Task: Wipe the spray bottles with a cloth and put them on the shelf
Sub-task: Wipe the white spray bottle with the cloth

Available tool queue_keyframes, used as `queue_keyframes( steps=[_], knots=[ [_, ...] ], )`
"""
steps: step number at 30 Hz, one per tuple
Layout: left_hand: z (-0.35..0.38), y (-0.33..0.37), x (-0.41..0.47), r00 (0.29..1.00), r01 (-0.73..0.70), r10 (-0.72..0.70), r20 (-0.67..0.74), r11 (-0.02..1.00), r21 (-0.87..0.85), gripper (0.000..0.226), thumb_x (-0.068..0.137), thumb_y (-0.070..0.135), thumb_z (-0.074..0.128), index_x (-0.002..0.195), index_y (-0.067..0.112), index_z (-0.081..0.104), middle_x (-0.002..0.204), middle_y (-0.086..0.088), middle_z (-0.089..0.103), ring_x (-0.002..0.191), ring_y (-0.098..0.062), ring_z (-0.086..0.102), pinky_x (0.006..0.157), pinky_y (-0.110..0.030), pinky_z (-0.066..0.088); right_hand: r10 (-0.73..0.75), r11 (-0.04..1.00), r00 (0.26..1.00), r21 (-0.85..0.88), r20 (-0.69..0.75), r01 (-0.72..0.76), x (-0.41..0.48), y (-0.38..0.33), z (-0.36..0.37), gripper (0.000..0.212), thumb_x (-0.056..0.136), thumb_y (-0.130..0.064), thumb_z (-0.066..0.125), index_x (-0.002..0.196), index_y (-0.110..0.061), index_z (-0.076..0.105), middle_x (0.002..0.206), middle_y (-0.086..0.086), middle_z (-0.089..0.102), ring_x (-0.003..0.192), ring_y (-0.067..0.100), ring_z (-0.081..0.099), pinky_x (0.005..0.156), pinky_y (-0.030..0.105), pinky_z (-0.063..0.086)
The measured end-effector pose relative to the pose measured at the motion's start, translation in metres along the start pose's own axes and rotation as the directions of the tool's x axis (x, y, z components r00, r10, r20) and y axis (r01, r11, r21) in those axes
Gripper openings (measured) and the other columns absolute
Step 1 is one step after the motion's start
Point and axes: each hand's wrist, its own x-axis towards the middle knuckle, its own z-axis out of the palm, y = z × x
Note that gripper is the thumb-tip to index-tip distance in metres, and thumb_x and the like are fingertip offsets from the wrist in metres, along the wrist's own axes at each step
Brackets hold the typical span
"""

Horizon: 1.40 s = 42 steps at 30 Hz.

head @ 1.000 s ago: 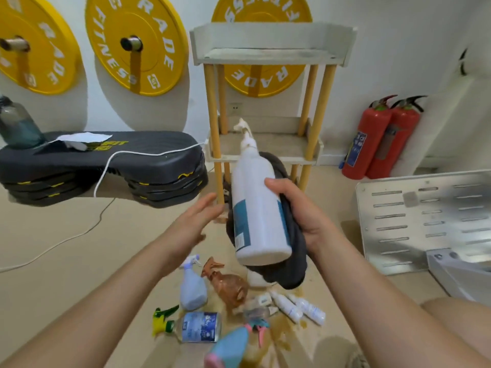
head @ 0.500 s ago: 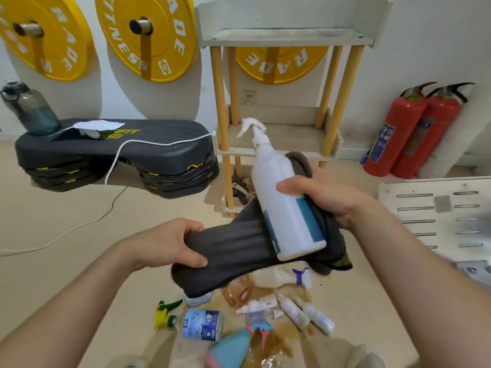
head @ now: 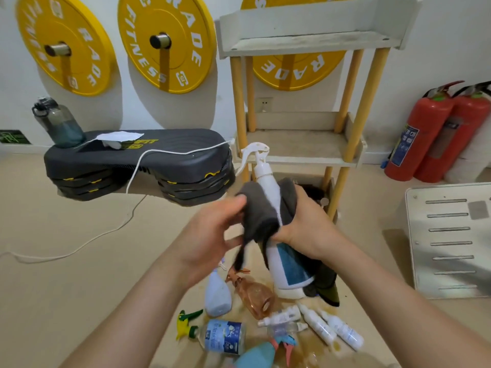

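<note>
Head view: left grip [head: 210,235] pinches the cloth [head: 259,208]; right grip [head: 305,229] clasps cloth and spray bottle [head: 291,266].

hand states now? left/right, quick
Left hand: closed, gripping the grey cloth.
Right hand: closed, holding the white spray bottle against the cloth.

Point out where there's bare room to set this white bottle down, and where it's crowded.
The middle shelf board, between the yellow posts, shows bare, as does the visible part of the top board. The floor in the foreground is crowded with lying spray bottles; the bottom tier holds something dark.
</note>
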Motion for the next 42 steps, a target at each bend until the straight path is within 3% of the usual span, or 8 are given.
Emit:
queue_keyframes(
  steps=[5, 12, 21, 24, 29, 35, 39, 42],
  knots=[
    [0.011, -0.026, 0.015, 0.898, -0.192, 0.368, -0.243, 0.823, 0.535, 0.033, 0.093, 0.033, 0.064, 0.123, 0.044, 0.052, 0.119, 0.002, 0.049, 0.108, 0.003, 0.052, 0.099, -0.010, 0.040, -0.093, 0.956, 0.995, 0.277, -0.032, 0.099, -0.008, -0.009, 0.029, 0.068, 0.052, -0.024, 0.085, 0.114, -0.027, 0.058, 0.104, -0.006, 0.072, 0.097, 0.009, 0.069, 0.088, 0.041, 0.057],
    [-0.014, -0.004, 0.023, 0.926, 0.037, -0.102, -0.362, 0.983, -0.181, 0.039, 0.094, 0.038, 0.060, 0.110, 0.004, 0.070, 0.106, -0.015, 0.075, 0.102, -0.030, 0.070, 0.094, -0.045, 0.055, -0.175, 0.967, 0.983, 0.197, 0.047, 0.163, -0.019, -0.033, 0.054, 0.074, 0.058, -0.042, 0.084, 0.123, -0.032, 0.050, 0.112, -0.016, 0.064, 0.101, 0.002, 0.063, 0.087, 0.033, 0.055],
    [-0.016, 0.001, 0.034, 0.779, -0.049, -0.001, -0.628, 0.997, -0.063, 0.031, 0.083, 0.018, 0.072, 0.105, -0.002, 0.064, 0.093, -0.018, 0.074, 0.070, -0.022, 0.072, 0.057, -0.029, 0.056, -0.262, 0.960, 0.953, -0.055, 0.152, 0.273, -0.020, -0.034, 0.054, 0.097, 0.070, -0.049, 0.080, 0.146, -0.033, 0.021, 0.128, -0.006, 0.051, 0.112, 0.013, 0.054, 0.089, 0.033, 0.050],
    [-0.026, 0.011, 0.040, 0.699, -0.156, 0.032, -0.714, 0.982, -0.108, 0.045, 0.080, 0.027, 0.074, 0.113, 0.001, 0.059, 0.103, -0.015, 0.073, 0.082, -0.025, 0.074, 0.068, -0.037, 0.061, -0.139, 0.941, 0.977, -0.286, 0.160, 0.181, -0.028, -0.030, 0.048, 0.111, 0.078, -0.065, 0.066, 0.148, -0.051, -0.019, 0.155, -0.003, 0.020, 0.129, 0.022, 0.043, 0.102, 0.038, 0.045],
    [-0.043, 0.011, 0.048, 0.580, -0.188, 0.020, -0.815, 0.976, -0.110, 0.019, 0.088, 0.027, 0.067, 0.086, 0.018, 0.050, 0.098, -0.004, 0.068, 0.087, -0.022, 0.070, 0.082, -0.040, 0.059, -0.149, 0.798, 0.957, -0.541, 0.248, 0.265, -0.065, -0.031, 0.081, 0.088, 0.097, -0.050, 0.044, 0.147, -0.043, -0.029, 0.163, 0.003, -0.021, 0.133, 0.035, 0.034, 0.094, 0.041, 0.048],
    [-0.043, 0.007, 0.048, 0.622, -0.140, 0.023, -0.782, 0.987, -0.083, 0.026, 0.091, 0.029, 0.064, 0.106, 0.010, 0.055, 0.106, -0.009, 0.068, 0.086, -0.020, 0.069, 0.068, -0.031, 0.056, -0.380, 0.760, 0.924, -0.556, 0.040, 0.336, -0.044, -0.033, 0.048, 0.050, 0.090, -0.068, 0.041, 0.135, -0.051, 0.030, 0.121, -0.005, 0.038, 0.111, 0.019, 0.037, 0.085, 0.038, 0.042],
    [-0.032, 0.015, 0.040, 0.694, -0.176, 0.012, -0.719, 0.972, -0.155, 0.037, 0.092, 0.026, 0.064, 0.120, 0.006, 0.051, 0.102, -0.009, 0.070, 0.081, -0.020, 0.071, 0.068, -0.034, 0.059, -0.143, 0.990, 0.984, 0.016, 0.111, 0.142, -0.024, -0.026, 0.041, 0.102, 0.069, -0.055, 0.082, 0.146, -0.047, 0.015, 0.130, -0.020, 0.037, 0.121, 0.006, 0.041, 0.097, 0.027, 0.043],
    [-0.028, 0.014, 0.036, 0.743, -0.189, 0.032, -0.668, 0.968, -0.164, 0.045, 0.092, 0.031, 0.066, 0.124, 0.002, 0.053, 0.108, -0.013, 0.071, 0.090, -0.025, 0.073, 0.076, -0.041, 0.061, -0.129, 0.991, 0.984, -0.014, 0.124, 0.132, -0.025, -0.027, 0.045, 0.118, 0.068, -0.049, 0.085, 0.156, -0.040, 0.007, 0.123, -0.028, 0.047, 0.117, 0.005, 0.052, 0.089, 0.020, 0.044]
  ],
)
